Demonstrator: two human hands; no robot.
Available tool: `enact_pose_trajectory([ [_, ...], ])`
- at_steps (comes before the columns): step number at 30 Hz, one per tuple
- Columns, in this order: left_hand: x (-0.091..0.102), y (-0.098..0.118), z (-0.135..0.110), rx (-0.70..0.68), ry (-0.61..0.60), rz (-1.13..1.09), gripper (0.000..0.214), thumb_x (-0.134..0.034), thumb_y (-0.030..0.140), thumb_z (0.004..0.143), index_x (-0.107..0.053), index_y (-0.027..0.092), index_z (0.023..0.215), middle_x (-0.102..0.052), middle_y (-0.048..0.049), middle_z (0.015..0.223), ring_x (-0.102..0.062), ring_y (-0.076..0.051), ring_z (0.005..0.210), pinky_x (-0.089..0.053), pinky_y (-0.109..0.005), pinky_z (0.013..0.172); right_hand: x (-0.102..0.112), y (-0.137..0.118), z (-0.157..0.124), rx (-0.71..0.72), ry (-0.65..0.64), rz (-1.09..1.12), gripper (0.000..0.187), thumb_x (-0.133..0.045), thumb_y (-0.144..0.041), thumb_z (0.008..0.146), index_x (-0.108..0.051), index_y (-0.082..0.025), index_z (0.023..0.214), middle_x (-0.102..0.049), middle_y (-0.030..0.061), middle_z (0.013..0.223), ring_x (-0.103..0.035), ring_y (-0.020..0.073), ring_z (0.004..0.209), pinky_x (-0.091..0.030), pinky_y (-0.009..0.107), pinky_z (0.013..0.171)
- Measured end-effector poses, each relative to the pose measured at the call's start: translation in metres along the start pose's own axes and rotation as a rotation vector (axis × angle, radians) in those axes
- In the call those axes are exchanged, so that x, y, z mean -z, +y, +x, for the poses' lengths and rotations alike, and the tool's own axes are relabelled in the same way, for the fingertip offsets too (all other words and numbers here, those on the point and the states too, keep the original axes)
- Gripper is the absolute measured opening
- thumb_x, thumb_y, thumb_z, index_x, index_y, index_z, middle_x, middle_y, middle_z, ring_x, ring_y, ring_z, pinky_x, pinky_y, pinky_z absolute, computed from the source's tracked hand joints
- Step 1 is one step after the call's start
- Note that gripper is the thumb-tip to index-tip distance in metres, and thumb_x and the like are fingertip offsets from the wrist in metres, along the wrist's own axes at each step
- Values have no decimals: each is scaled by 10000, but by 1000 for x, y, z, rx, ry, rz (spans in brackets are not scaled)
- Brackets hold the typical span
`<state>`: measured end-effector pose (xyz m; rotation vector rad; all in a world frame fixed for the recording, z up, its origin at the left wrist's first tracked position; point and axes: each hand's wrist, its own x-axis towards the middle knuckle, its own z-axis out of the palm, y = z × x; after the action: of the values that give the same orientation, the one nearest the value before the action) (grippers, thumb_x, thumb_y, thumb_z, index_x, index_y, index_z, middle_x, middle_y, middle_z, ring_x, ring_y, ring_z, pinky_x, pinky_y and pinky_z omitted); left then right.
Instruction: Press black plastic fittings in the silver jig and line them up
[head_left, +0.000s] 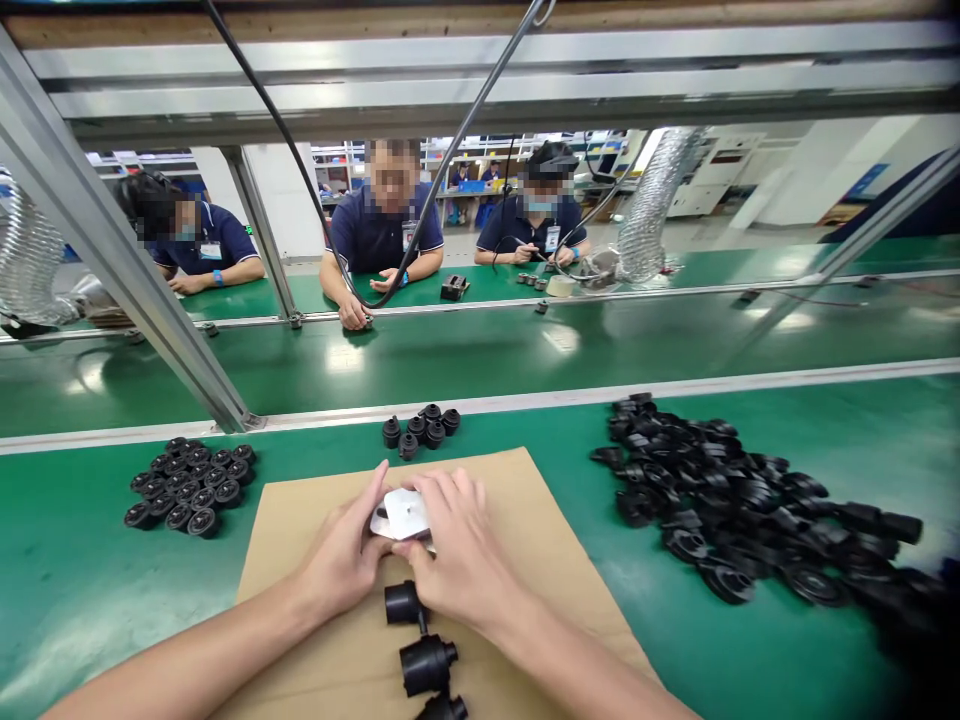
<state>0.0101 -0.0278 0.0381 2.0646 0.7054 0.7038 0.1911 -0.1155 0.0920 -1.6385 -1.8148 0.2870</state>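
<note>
Above the brown cardboard sheet (pixel 555 560), both hands are closed around a pale, flat plate with rounded corners (pixel 407 515). It has a small dark mark near its middle, and another pale layer shows beneath it on the left. My left hand (pixel 345 550) grips its left side, thumb pointing up. From the right, my right hand (pixel 457 540) curls its fingers over the far edge, with the thumb below. Its underside is hidden. Just under my wrists lie black cylindrical plastic parts with narrow ends: one (pixel 401 602) close to my right hand, another (pixel 427 665) nearer me.
Rows of round black parts (pixel 191 485) stand on the green bench at left. A small cluster of black parts (pixel 420 430) sits beyond the cardboard. A large loose heap of black parts (pixel 720 500) spreads at right. A metal post (pixel 150 250) and hanging cable (pixel 457 150) cross ahead; co-workers sit opposite.
</note>
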Motion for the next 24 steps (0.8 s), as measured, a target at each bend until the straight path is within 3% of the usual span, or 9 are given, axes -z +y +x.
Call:
enact_pose_trajectory([
  [2, 3, -1, 2, 19, 4, 20, 864, -539, 122, 942, -150, 357, 1676, -677, -59, 1371, -685, -253, 1110, -530, -423, 1013, -5, -4, 0, -27, 61, -48, 423, -684, -150, 816, -554, -192, 1216, -609, 121, 1191, -481, 316, 1038, -380, 483, 883],
  [4, 10, -2, 6, 11, -52, -35, 863, -536, 116, 943, -144, 337, 1679, -652, -76, 1415, -665, -256, 1169, -515, -434, 1053, 2, -4, 3, -10, 33, -31, 394, -722, -194, 832, -578, -190, 1198, -612, 119, 1180, -508, 313, 1045, -416, 482, 895],
  [6, 19, -2, 10, -21, -161, -133, 877, -551, 121, 950, -114, 308, 1686, -596, -106, 1499, -628, -260, 1258, -483, -446, 1117, 19, 2, 8, 57, -110, 54, 454, -805, -243, 811, -609, -214, 1220, -624, 92, 1182, -547, 299, 1075, -467, 461, 925],
  [9, 29, -1, 15, -57, -302, -206, 888, -571, 156, 977, -61, 277, 1694, -573, -140, 1529, -624, -257, 1264, -462, -466, 1153, 47, 17, 16, 198, -357, 246, 741, -887, -234, 761, -564, -301, 1425, -618, 63, 1347, -537, 292, 1282, -478, 451, 1073],
  [13, 32, -2, 17, -64, -343, -190, 874, -561, 200, 1014, -15, 267, 1692, -625, -140, 1462, -645, -248, 1219, -489, -464, 1130, 56, 32, 24, 273, -448, 413, 838, -788, -156, 860, -431, -379, 1585, -519, 50, 1561, -392, 280, 1486, -382, 501, 1214],
  [16, 30, -5, 18, -39, -330, -197, 891, -596, 219, 1005, -33, 269, 1694, -589, -151, 1500, -636, -262, 1253, -501, -451, 1125, 50, 32, 30, 275, -495, 383, 826, -755, -96, 855, -465, -390, 1570, -584, 40, 1499, -437, 286, 1420, -416, 509, 1175],
  [19, 27, -6, 18, -17, -318, -251, 967, -634, 208, 980, 19, 259, 1691, -525, -174, 1564, -581, -289, 1355, -495, -447, 1139, 49, 26, 34, 295, -494, 271, 711, -794, -90, 815, -602, -372, 1439, -667, 19, 1371, -513, 288, 1209, -492, 469, 1033],
  [22, 25, -5, 17, -4, -304, -246, 971, -616, 206, 988, 59, 230, 1686, -597, -175, 1483, -620, -283, 1299, -528, -443, 1098, 52, 23, 36, 344, -460, 177, 510, -783, -69, 802, -694, -336, 1228, -716, -3, 1222, -509, 268, 1050, -491, 421, 925],
  [24, 23, -3, 17, -19, -277, -208, 966, -617, 205, 987, 50, 215, 1687, -640, -166, 1425, -624, -286, 1294, -519, -454, 1111, 52, 23, 37, 371, -429, 162, 498, -770, -56, 793, -693, -339, 1196, -720, -9, 1184, -509, 266, 1039, -474, 416, 926],
])
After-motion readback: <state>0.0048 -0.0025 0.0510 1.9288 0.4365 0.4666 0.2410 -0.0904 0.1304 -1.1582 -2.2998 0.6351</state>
